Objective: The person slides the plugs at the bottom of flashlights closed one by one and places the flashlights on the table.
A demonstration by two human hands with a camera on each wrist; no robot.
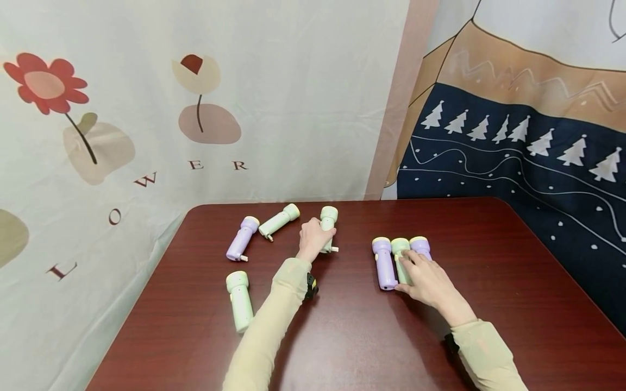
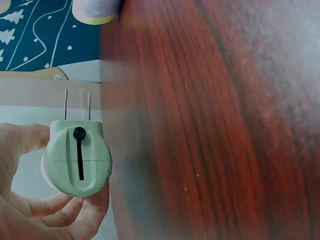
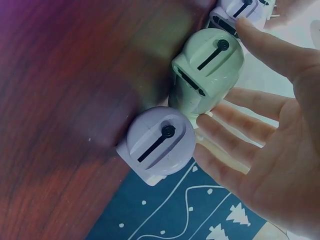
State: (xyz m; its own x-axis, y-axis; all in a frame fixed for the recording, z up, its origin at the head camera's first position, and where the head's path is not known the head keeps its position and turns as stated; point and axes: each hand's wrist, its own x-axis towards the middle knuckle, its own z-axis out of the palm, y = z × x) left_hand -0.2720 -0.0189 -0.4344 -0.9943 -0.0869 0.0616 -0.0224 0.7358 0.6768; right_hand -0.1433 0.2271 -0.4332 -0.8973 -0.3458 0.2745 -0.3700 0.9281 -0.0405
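My left hand (image 1: 314, 239) grips a pale green flashlight (image 1: 329, 214) at the back middle of the table. In the left wrist view, two thin metal prongs stick out from that flashlight's end (image 2: 77, 162), and fingers wrap its sides. On the right, three flashlights lie side by side: a purple one (image 1: 383, 266), a green one (image 1: 401, 247) and another purple one (image 1: 420, 245). My right hand (image 1: 430, 282) lies over the green and right purple ones, partly hiding them. Its fingers are spread at the green flashlight (image 3: 212, 65), thumb tip (image 3: 246, 25) by the left purple one.
Toward the table's left lie a purple flashlight (image 1: 243, 239) and a green one (image 1: 280, 221), each with a plug sticking out. Another green flashlight (image 1: 239, 301) lies nearer, beside my left forearm. Printed curtains (image 1: 303, 108) hang behind the dark red table (image 1: 352, 336).
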